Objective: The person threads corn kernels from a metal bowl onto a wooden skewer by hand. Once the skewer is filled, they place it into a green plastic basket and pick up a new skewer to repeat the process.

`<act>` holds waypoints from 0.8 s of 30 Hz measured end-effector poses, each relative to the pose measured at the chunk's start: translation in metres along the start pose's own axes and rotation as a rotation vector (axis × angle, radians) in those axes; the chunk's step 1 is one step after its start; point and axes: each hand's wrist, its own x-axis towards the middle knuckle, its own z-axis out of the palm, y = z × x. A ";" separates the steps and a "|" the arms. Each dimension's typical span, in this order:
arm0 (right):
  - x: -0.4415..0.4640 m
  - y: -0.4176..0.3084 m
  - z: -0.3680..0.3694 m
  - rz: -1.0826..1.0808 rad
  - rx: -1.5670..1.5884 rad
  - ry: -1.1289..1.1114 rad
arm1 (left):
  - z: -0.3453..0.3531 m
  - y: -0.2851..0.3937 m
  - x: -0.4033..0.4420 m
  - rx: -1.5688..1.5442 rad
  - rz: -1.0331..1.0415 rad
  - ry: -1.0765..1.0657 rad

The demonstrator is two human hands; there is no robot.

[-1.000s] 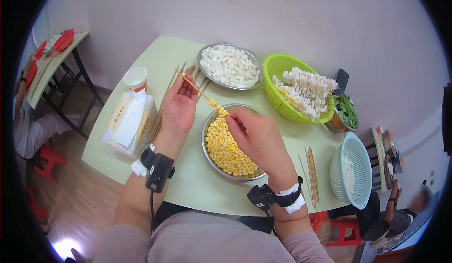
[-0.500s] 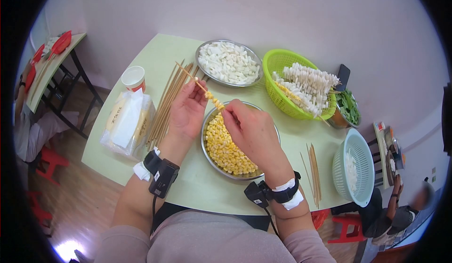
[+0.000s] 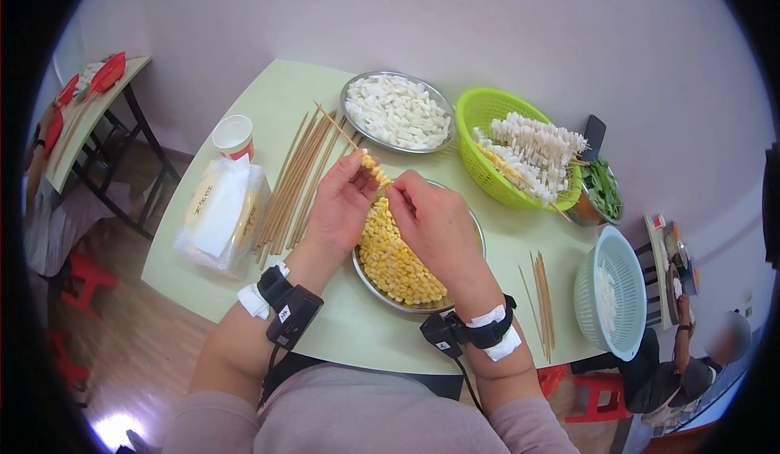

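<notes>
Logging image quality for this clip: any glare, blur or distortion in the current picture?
Head view: strong glare on the floor, lower left; head view: fisheye distortion, curved black border, leaning side table; head view: the background person's head at right is blurred, while the corn kernels look fairly clear.

The top is plain and mauve-grey, with loose sleeves ending near the elbows. Behind the left hand and the right hand, a black strap circles each forearm over crumpled white padding. Each strap bears a boxy black case with a small white label and a dark cable.
</notes>
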 end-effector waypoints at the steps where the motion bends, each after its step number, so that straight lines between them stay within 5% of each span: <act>1: 0.000 0.000 0.000 0.003 0.003 0.000 | 0.000 0.000 0.001 0.001 0.001 0.009; 10: 0.002 0.015 -0.010 0.067 0.101 0.063 | 0.005 0.004 -0.001 0.039 -0.012 -0.023; 15: -0.003 0.031 -0.061 0.297 0.297 0.106 | 0.005 0.001 -0.001 0.187 -0.081 -0.082; 20: -0.024 0.045 -0.117 0.364 0.372 0.102 | 0.007 -0.004 0.000 0.864 0.017 -0.150; 24: -0.033 0.050 -0.138 0.362 0.354 0.060 | 0.010 -0.010 -0.004 1.025 -0.010 -0.165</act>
